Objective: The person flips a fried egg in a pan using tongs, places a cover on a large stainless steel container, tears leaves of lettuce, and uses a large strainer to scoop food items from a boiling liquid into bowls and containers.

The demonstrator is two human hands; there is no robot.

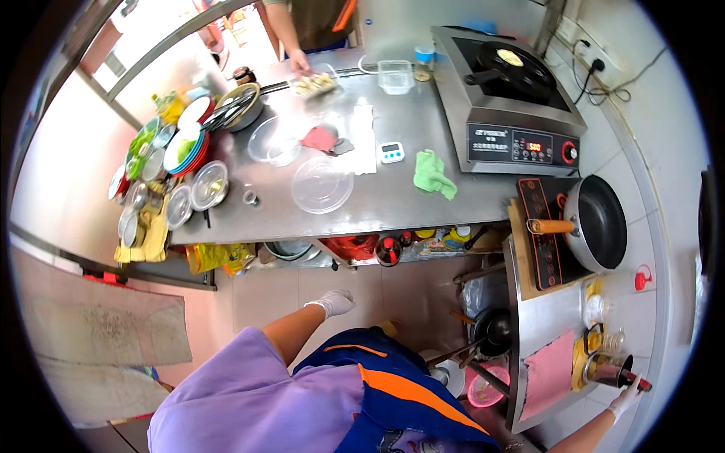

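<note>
White gloves cover both my hands. My left hand [333,303] hangs in front of the apron, over the floor, its fingers loosely curled with no object visible in them. At the far right, my right hand [627,396] is at the dark red handle [639,381] of something standing in a metal container [609,367] on the side counter; its exact grip is too small to tell. A black frying pan [518,73] with a pale yellow piece of food in it is on the induction cooker [521,141]. A deep pan with a wooden handle [552,226] sits on a second flat cooker.
Across the steel table [396,209] a person's hand [300,61] touches a clear tray of food [317,84]. Stacked bowls [187,150], plastic lids [323,184], a timer [391,152] and a green cloth [433,174] lie on the table. A pink basin [488,388] stands beneath the side counter.
</note>
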